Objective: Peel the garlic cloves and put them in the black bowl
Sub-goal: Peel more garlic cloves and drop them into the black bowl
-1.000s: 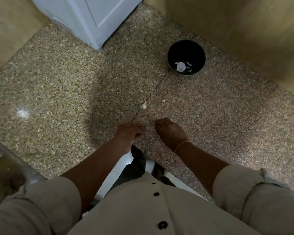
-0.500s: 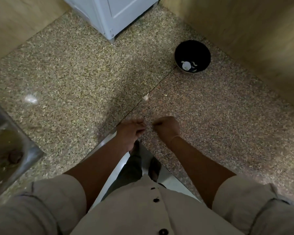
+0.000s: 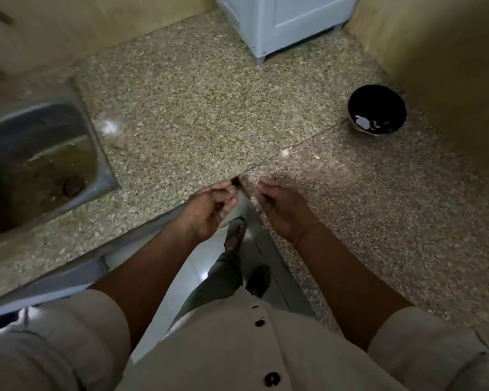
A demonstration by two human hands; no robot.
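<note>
Shirt: a pale buttoned shirt fills the bottom of the view, with rolled sleeves on both arms.
Floor: a sandalled foot stands on pale tiles below the inner corner of the table.
Left hand: the left hand hangs over the table's inner corner, palm turned partly up, fingers curled in and thumb laid against the fingertips; motion blur hides whether it pinches anything.
Right hand: the right hand sits just beside the left, apart from it, with its fingers also curled toward the thumb. A pale wisp shows at its fingertips, too blurred to name.
Table: a speckled stone table runs in an L around the person, greenish on the left and browner on the right, with a seam between the two slabs.
Garlic clove: one pale garlic clove lies on the seam, near the hands on their far side and well apart from the bowl.
Scrap: a small pale scrap lies just right of the clove.
Sink: a steel sink is set into the table at the far left.
Black bowl: the black bowl stands upright on the right slab near the wall, holding white peeled pieces.
Cabinet: a white cabinet stands at the far edge.
Wall: a tan wall rises behind the bowl.
</note>
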